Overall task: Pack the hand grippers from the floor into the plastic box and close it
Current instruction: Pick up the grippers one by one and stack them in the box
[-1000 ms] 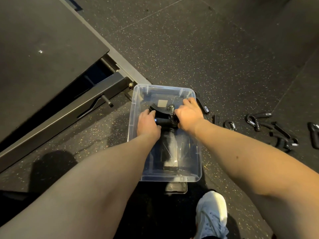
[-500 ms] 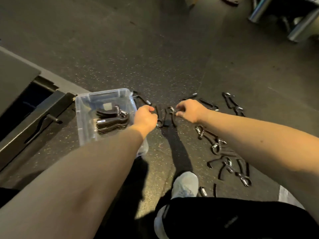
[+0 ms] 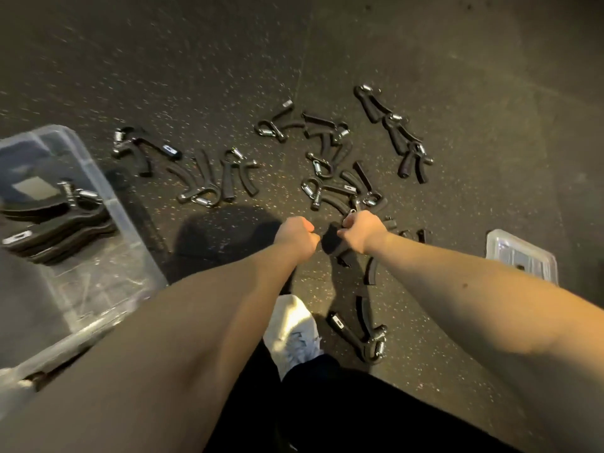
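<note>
Right hand [image 3: 359, 232] has its grip clamped on a black foam-handled, steel-spring hand gripper [image 3: 330, 243]; left hand [image 3: 294, 237] beside it curled, hold unclear. Probably light, stiff; take the handles.

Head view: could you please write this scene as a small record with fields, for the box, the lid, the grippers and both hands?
box: clear, open, at left; holds a stack of grippers
lid: on the floor, at right
loose grippers: many, scattered on the floor
left hand: fingers curled; unclear whether it holds anything
right hand: grips a gripper
</note>
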